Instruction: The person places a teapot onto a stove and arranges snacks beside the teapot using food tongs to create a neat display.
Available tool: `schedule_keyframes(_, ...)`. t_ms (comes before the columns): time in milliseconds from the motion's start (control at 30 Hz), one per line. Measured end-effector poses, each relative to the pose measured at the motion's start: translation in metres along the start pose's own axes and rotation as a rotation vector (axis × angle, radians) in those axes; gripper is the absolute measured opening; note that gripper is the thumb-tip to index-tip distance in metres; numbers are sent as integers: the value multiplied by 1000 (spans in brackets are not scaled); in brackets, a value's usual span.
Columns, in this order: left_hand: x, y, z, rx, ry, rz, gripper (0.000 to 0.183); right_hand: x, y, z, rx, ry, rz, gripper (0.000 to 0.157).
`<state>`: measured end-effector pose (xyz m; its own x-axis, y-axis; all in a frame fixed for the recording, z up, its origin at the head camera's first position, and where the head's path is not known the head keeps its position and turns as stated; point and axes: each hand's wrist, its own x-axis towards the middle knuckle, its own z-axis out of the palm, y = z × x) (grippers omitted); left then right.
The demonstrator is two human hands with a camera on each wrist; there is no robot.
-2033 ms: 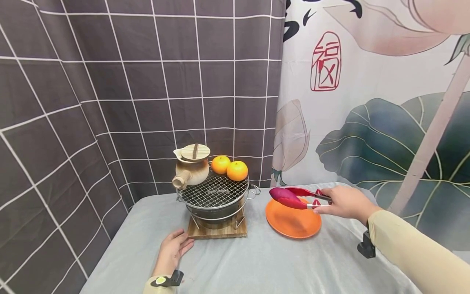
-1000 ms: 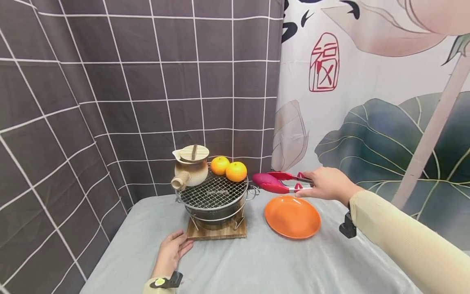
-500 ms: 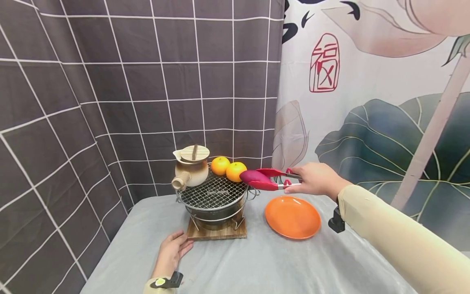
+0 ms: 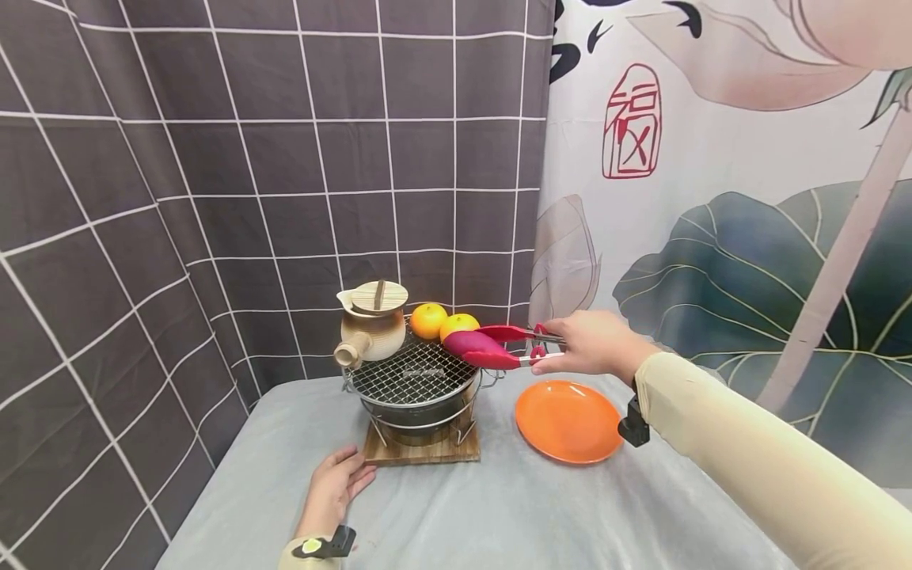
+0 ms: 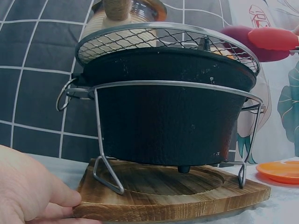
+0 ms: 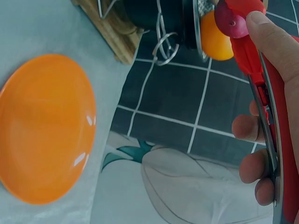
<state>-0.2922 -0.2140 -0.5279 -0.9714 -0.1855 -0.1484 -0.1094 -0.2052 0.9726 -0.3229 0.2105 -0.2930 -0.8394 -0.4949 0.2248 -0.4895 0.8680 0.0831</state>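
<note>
In the head view my right hand (image 4: pixel 590 342) grips red-tipped tongs (image 4: pixel 509 360) by their metal handles. Between the tong tips is a smooth purple tapered root, likely a sweet potato (image 4: pixel 470 343), over the right rim of a round wire grill (image 4: pixel 409 376). It overlaps the nearer orange (image 4: pixel 459 323); whether they touch I cannot tell. Another orange (image 4: pixel 428 321) lies behind on the mesh, right of a lidded clay teapot (image 4: pixel 374 332). My left hand (image 4: pixel 333 483), fingers extended, touches the front-left corner of the wooden board (image 5: pixel 187 210) under the stove.
An orange plate (image 4: pixel 568 423) lies on the grey cloth (image 4: pixel 470 514), right of the stove. The black stove pot (image 5: pixel 168 121) sits in a wire stand on the board. A wire side handle (image 6: pixel 166 51) juts toward the plate. Behind hangs a grid-patterned curtain (image 4: pixel 285 158).
My right hand has carried the tongs and the purple root up from above the orange plate and leftward to the grill's right rim. The left hand stays at the board corner.
</note>
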Motion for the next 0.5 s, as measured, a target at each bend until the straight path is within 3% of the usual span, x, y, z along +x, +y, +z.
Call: schedule_keyframes(500,1,-1,1,-10,5,0,55,18,-28,10,8,-2,-82,81)
